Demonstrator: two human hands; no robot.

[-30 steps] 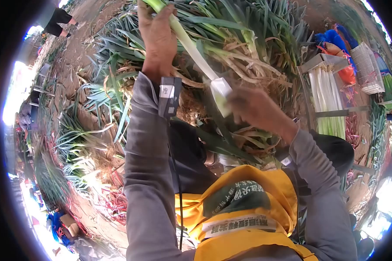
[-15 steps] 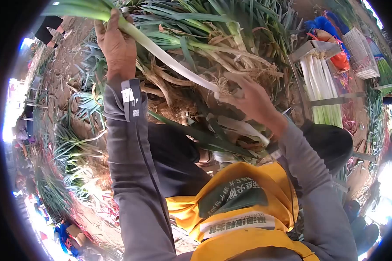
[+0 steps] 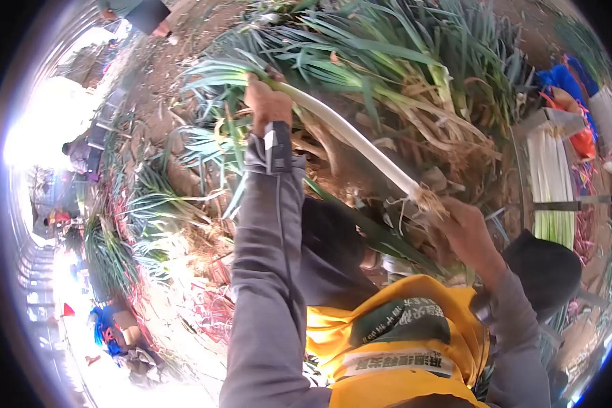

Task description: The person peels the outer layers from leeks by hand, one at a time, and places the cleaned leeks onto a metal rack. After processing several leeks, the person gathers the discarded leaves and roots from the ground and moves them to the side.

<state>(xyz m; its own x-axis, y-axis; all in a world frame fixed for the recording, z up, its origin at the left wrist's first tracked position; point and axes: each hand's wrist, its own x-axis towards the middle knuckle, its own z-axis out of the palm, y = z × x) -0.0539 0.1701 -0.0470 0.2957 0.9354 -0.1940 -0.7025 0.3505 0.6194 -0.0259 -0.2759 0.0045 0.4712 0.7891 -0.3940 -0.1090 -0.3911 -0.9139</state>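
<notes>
My left hand is closed round a long green onion, gripping it where the white stem turns into green leaves. The stem slants down to the right and ends in a tuft of pale roots. Right beside those roots is my right hand, with its fingers bent and blurred; I cannot tell whether they hold anything. Behind the stem lies a heap of unpeeled green onions, with brown, dry outer layers and dirty roots. A loose green leaf lies below, close to my knees.
At the right, clean white onion stems lie stacked in a metal frame. Blue and orange bags and a white crate are past it. More onions lie on the left ground. Another person is at the upper left.
The view has swung left, so the scene sits farther right. The onion slants more steeply down. My right hand has shifted from over the root end to just below and right of it.
</notes>
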